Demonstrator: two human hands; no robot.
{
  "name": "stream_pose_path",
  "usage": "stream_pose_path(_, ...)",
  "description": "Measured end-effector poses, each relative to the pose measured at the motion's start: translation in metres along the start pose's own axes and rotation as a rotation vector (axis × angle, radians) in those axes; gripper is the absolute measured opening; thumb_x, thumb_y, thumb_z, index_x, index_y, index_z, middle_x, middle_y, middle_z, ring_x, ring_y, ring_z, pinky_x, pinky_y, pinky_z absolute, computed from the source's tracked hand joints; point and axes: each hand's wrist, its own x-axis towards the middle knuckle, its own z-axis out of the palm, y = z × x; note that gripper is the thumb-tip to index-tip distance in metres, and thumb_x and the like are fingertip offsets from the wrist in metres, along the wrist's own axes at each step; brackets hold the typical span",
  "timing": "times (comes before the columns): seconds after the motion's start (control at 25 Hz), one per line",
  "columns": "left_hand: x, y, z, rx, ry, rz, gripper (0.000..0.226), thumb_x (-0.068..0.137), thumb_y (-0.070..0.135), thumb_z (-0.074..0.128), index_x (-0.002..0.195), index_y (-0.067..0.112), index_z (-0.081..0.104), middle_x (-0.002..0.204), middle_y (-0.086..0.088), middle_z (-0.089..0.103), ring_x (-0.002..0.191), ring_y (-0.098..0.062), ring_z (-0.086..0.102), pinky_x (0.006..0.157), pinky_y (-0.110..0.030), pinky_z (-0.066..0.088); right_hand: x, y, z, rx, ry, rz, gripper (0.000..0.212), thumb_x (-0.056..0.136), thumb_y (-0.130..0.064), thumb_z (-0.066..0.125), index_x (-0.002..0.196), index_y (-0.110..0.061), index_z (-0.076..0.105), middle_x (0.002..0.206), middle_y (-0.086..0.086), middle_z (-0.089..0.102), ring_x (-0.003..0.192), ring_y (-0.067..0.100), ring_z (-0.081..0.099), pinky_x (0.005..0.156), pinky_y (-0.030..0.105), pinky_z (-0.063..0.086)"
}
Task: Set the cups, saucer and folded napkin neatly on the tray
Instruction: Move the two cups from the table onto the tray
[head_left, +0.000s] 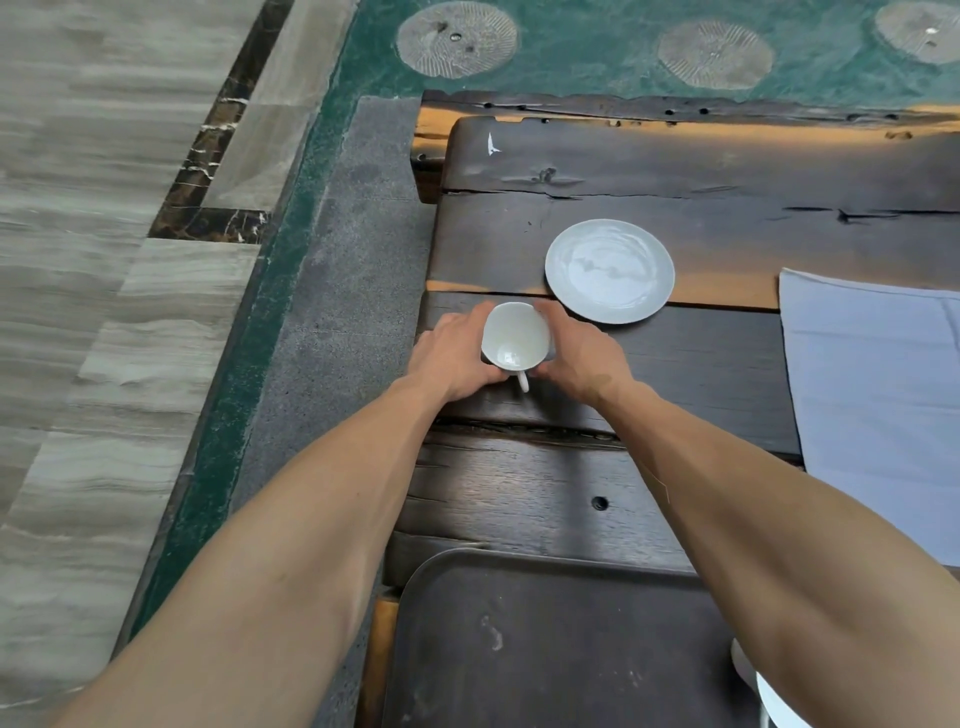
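Observation:
A white cup (514, 340) stands upright on the dark wooden table, its handle pointing toward me. My left hand (454, 353) wraps its left side and my right hand (584, 356) wraps its right side, both touching it. A white saucer (609, 270) lies just beyond and to the right of the cup. A pale napkin (878, 395) lies flat at the right edge of view. The dark tray (545, 649) sits nearest me, and a second white cup (774, 701) shows partly at its right, mostly hidden by my right forearm.
The wooden table (727, 171) has cracks and holes, and its left edge drops off beside my left arm. To the left lie a grey stone strip, a green border and tiled floor. Round stone discs (457, 39) sit on the green surface beyond the table.

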Motion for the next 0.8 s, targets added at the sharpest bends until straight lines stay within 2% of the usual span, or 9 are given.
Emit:
stream_pose_path(0.08,-0.003,0.000,-0.001,-0.007,-0.027,-0.006,0.081,0.067,0.050,0.076,0.135,0.034,0.035,0.122,-0.010,0.057,0.119,-0.035,0.050,0.088,-0.047,0.048,-0.004,0.000,0.003,-0.010,0.020,0.006,0.067,0.071,-0.043,0.072,0.126,-0.030,0.036,0.115,0.003,0.066,0.103,0.032,0.062,0.072,0.038,0.046)
stream_pose_path(0.32,-0.025,0.013,-0.007,-0.071,-0.072,-0.021,0.073,0.066,0.041,0.067,0.132,0.037,0.037,0.121,-0.009,0.061,0.117,-0.035,0.053,0.084,-0.047,0.051,-0.036,-0.011,0.002,0.006,0.049,0.052,0.060,0.070,-0.043,0.072,0.117,-0.025,0.039,0.101,0.001,0.067,0.091,0.030,0.063,0.068,0.038,0.048)
stream_pose_path(0.4,-0.039,0.019,-0.007,-0.090,-0.089,-0.002,0.068,0.069,0.037,0.067,0.131,0.036,0.039,0.123,-0.007,0.061,0.116,-0.034,0.054,0.085,-0.048,0.051,-0.054,-0.016,0.000,0.011,0.040,0.087,0.060,0.069,-0.044,0.073,0.115,-0.024,0.039,0.094,0.000,0.066,0.085,0.030,0.063,0.067,0.038,0.049)
stream_pose_path(0.52,-0.066,0.028,-0.006,-0.148,-0.100,0.039,0.060,0.075,0.036,0.069,0.129,0.037,0.044,0.128,0.002,0.059,0.119,-0.029,0.054,0.089,-0.047,0.050,-0.090,-0.024,-0.003,0.026,0.017,0.134,0.064,0.065,-0.048,0.073,0.113,-0.026,0.036,0.083,-0.004,0.060,0.077,0.029,0.062,0.059,0.035,0.043)
stream_pose_path(0.68,-0.111,0.038,-0.002,-0.179,-0.118,0.082,0.058,0.079,0.031,0.070,0.131,0.036,0.045,0.131,0.008,0.058,0.119,-0.026,0.053,0.092,-0.047,0.049,-0.142,-0.036,-0.005,-0.001,0.014,0.163,0.064,0.065,-0.050,0.070,0.111,-0.025,0.035,0.082,-0.001,0.063,0.072,0.030,0.061,0.058,0.034,0.042)
stream_pose_path(0.8,-0.144,0.041,0.003,-0.186,-0.145,0.083,0.050,0.080,0.032,0.065,0.126,0.037,0.048,0.128,0.008,0.060,0.118,-0.025,0.053,0.092,-0.045,0.049,-0.180,-0.043,0.002,0.002,0.022,0.178,0.067,0.062,-0.055,0.065,0.116,-0.025,0.037,0.090,0.001,0.068,0.077,0.031,0.062,0.061,0.034,0.043)
